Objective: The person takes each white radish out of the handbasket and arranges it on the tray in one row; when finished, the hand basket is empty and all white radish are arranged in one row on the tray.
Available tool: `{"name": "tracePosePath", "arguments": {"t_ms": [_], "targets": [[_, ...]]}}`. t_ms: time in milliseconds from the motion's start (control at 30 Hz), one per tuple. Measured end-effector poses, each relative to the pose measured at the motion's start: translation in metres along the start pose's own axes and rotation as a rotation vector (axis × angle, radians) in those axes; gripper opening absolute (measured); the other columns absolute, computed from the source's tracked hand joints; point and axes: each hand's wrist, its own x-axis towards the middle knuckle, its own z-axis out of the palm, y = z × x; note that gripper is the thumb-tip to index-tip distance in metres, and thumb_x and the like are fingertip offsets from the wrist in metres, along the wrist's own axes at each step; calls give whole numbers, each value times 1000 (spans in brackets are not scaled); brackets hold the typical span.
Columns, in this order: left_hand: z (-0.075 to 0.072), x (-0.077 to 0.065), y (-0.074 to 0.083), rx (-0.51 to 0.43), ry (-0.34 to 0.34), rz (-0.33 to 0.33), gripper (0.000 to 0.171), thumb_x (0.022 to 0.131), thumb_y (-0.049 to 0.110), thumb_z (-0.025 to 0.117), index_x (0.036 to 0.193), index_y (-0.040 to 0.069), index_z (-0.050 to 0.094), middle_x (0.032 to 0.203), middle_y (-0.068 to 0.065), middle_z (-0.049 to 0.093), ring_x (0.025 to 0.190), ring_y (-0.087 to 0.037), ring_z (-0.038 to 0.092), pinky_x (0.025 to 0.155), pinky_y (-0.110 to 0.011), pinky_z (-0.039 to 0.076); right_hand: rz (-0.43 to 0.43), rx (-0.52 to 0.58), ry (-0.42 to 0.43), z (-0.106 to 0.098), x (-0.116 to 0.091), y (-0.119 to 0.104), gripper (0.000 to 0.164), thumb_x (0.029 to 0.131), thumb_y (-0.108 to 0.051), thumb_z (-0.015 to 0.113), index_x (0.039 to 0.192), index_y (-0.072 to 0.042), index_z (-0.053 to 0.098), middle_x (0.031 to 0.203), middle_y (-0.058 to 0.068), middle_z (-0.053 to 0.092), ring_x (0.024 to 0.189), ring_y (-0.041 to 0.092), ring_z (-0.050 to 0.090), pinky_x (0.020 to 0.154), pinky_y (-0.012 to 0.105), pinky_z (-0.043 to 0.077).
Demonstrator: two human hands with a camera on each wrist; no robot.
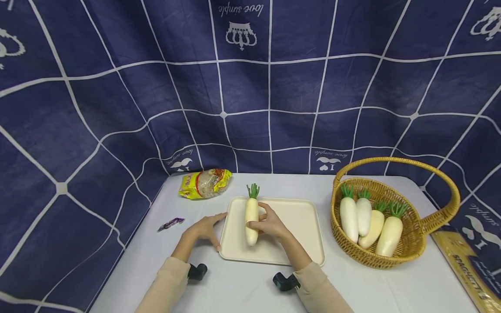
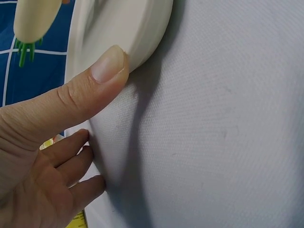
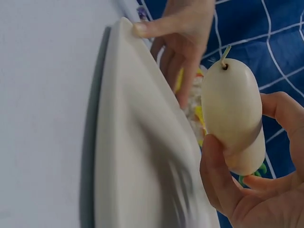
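Observation:
My right hand (image 1: 272,224) grips a white radish (image 1: 252,211) between thumb and fingers, over the left half of a shallow cream tray (image 1: 301,226). The radish's green top points away from me. Close up in the right wrist view, the radish (image 3: 232,99) shows its pale lower end with a thin stem in a small hole, held above the tray's surface. Beside the tray's left edge is my left hand (image 1: 204,229), its thumb at the near corner and its fingers spread loosely toward the far side. In the left wrist view the thumb (image 2: 107,66) overlaps the tray rim (image 2: 142,35).
A wicker basket (image 1: 422,237) with a tall handle stands right of the tray, with several white radishes (image 1: 391,234) inside. Spaghetti packaging (image 1: 465,265) lies at the far right. A yellow food bag (image 1: 205,183) and a small purple wrapper (image 1: 171,224) lie to the left.

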Motion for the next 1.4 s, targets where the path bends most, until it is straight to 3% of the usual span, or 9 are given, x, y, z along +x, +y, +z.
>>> {"name": "tracePosePath", "arguments": {"t_ms": [367, 800, 967, 1133, 1400], "targets": [[0, -2, 1, 9, -13, 0, 113, 46, 16, 93, 144, 9, 37, 147, -19, 36, 135, -41, 32, 109, -56, 29, -18, -102, 16, 28, 11, 1, 91, 71, -16, 76, 144, 0, 25, 91, 18, 62, 65, 18, 61, 57, 32, 57], [-1, 0, 2, 21, -14, 4, 113, 46, 15, 93, 144, 9, 37, 145, -20, 38, 133, -41, 34, 108, -57, 30, -2, -135, 81, 43, 18, 9, 94, 69, -18, 78, 143, 2, 24, 85, 15, 62, 59, 18, 61, 51, 29, 55], [0, 0, 0, 23, -8, 1, 112, 46, 15, 93, 144, 10, 38, 144, -21, 39, 132, -42, 35, 107, -57, 31, -19, -245, 123, 49, 18, 7, 95, 67, -24, 79, 142, 5, 27, 82, 13, 61, 64, 19, 59, 52, 29, 53], [-1, -1, 0, 15, 0, 13, 112, 45, 14, 92, 144, 9, 39, 144, -22, 40, 132, -43, 35, 107, -58, 31, -22, -353, 149, 53, 17, 2, 94, 66, -28, 79, 139, 6, 30, 91, 16, 61, 75, 23, 58, 61, 32, 52], [0, -1, 0, 19, 2, -6, 113, 44, 15, 93, 144, 11, 39, 144, -22, 39, 132, -43, 35, 106, -59, 31, -30, -384, 140, 57, 15, -1, 87, 70, -26, 77, 137, 7, 33, 84, 13, 60, 69, 21, 58, 55, 30, 51]]}}
